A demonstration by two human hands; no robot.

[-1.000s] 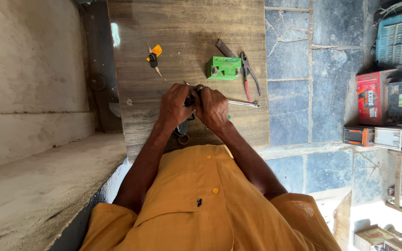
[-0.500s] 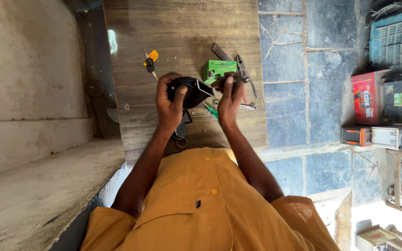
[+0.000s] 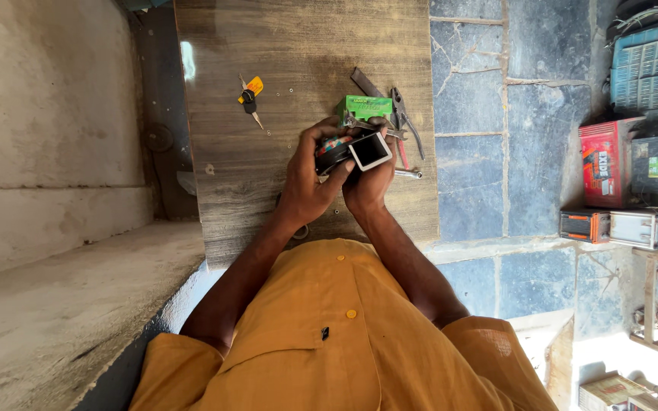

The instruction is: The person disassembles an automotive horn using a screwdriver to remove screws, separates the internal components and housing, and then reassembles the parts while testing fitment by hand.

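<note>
Near the frame's centre, above a wooden board (image 3: 268, 205), 2 hands hold a small black device (image 3: 352, 151) with a white-rimmed rectangular face. The left hand (image 3: 310, 179) wraps its curled fingers (image 3: 321, 131) around the device's left side; the right hand (image 3: 371, 183) pinches the right edge. A green box (image 3: 367, 106), pliers (image 3: 404, 114) and keys (image 3: 250, 97) lie just above.

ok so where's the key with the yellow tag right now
In the head view the key with the yellow tag lies on the wooden tabletop, to the left of the green box and up-left of the left hand, touching neither.
</note>
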